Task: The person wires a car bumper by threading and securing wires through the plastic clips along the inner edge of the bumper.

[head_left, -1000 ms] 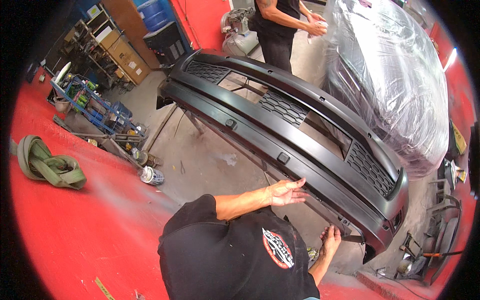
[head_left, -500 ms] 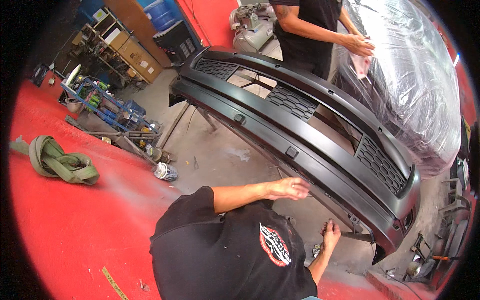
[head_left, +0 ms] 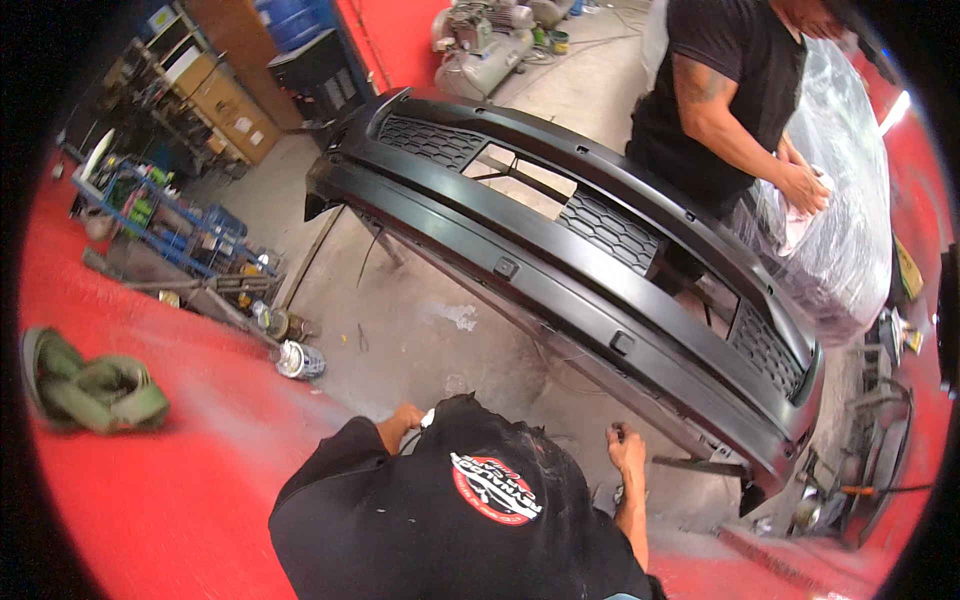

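Note:
A black car bumper cover [head_left: 560,255] with honeycomb grille panels lies across a stand in front of me. My left hand [head_left: 402,426] is drawn back beside my black shirt [head_left: 440,530], well away from the bumper. Its fingers close around a small white thing [head_left: 428,418], too little of which shows to name; the shirt hides part of the hand. My right hand [head_left: 627,452] is raised near the bumper's near edge, apart from it. Its fingers are curled together, and whatever they may hold cannot be made out.
Beyond the bumper a co-worker [head_left: 725,110] holds a pinkish-white cloth [head_left: 797,228] beside a plastic-covered car [head_left: 850,170]. A compressor [head_left: 485,50] stands at the back. Left are a blue cart [head_left: 150,215], a can [head_left: 298,360] and a green strap [head_left: 95,385] on a red surface.
My left hand has pulled back from the bumper's near edge toward my left side, and the white thing now shows there. My right hand has shifted slightly left. The co-worker has moved right.

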`<state>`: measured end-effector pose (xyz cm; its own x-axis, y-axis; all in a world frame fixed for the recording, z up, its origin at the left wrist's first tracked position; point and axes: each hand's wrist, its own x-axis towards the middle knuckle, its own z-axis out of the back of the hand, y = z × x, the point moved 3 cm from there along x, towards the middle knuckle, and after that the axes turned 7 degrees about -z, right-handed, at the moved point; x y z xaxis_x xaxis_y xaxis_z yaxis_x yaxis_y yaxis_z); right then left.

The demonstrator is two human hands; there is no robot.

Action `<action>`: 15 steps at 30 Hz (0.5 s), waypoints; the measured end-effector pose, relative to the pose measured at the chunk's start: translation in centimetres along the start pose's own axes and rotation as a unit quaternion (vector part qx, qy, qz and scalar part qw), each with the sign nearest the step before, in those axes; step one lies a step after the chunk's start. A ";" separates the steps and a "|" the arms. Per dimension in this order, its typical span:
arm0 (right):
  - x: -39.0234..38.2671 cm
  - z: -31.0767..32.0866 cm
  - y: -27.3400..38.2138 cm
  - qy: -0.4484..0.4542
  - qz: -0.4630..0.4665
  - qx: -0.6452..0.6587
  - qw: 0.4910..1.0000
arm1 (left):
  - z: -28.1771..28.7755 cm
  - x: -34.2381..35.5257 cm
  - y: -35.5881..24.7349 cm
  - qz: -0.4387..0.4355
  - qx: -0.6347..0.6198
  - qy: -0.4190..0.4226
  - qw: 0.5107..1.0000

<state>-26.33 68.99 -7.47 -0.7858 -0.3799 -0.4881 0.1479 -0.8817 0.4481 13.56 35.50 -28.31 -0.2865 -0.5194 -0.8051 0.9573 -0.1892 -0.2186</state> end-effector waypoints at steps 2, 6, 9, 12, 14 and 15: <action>0.8 -2.1 3.0 0.014 -0.005 0.018 1.000 | -0.8 1.4 1.1 -0.078 0.024 0.027 0.996; 0.7 -6.0 12.3 0.001 0.010 0.026 1.000 | 4.2 6.7 3.3 -0.225 0.086 0.013 0.971; -1.1 -10.1 19.4 0.048 0.052 0.040 0.997 | 10.0 10.5 6.4 -0.157 -0.066 0.018 0.985; -3.7 -14.0 23.2 0.129 0.043 0.032 0.990 | 16.1 10.6 6.7 0.009 -0.338 -0.030 0.941; -4.3 -15.5 24.3 0.178 0.033 0.025 0.983 | 19.7 10.0 5.5 -0.009 -0.364 -0.035 0.931; -4.5 -16.1 24.7 0.199 0.052 0.020 0.978 | 20.6 9.9 5.8 -0.016 -0.403 -0.051 0.914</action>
<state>-9.46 44.40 -6.22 -0.4709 -0.5522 -0.6880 0.1846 -0.8243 0.5353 15.44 12.12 -26.23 -0.2779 -0.6067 -0.7448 0.6539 0.4485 -0.6093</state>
